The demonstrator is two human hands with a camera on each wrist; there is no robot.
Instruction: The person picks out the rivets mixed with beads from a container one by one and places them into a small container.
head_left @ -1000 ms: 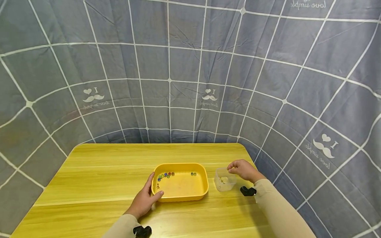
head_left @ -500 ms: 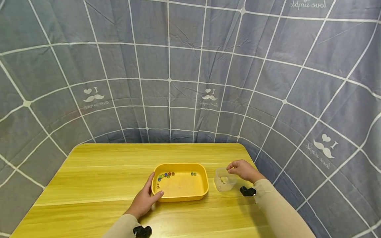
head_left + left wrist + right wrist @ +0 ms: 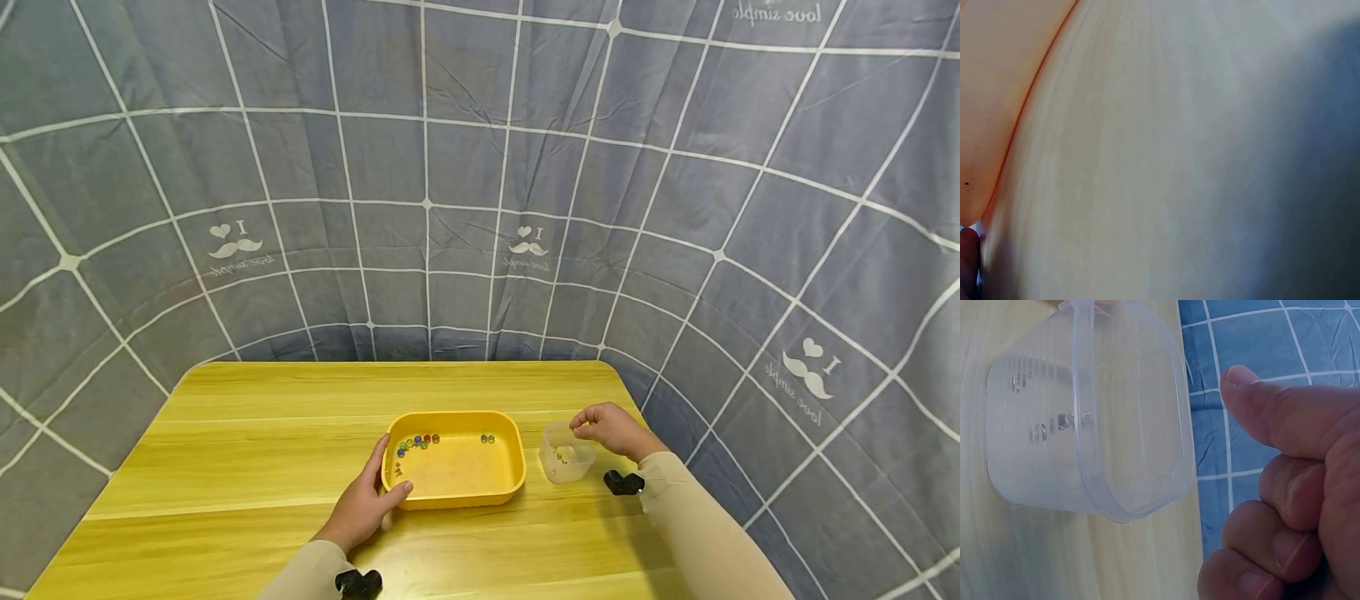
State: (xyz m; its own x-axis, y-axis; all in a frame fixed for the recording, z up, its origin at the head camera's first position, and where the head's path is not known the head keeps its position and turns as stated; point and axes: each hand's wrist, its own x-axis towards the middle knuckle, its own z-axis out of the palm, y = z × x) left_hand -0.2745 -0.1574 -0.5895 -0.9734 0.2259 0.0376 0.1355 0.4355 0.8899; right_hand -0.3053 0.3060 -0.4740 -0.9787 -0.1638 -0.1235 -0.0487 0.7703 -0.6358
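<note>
Marbles of coloured glass (image 3: 417,440) lie toward the far side of a rounded yellow plastic tray (image 3: 461,502), gripped at its left end by the left hand (image 3: 362,503). The right hand (image 3: 617,431), fingers curled, nothing visible in its grip, hovers by a square clear plastic container (image 3: 567,476). Sorting seems in hand; the next move likely calls for a fresh pinch. Only the right wrist view shows hand and container apart.
</note>
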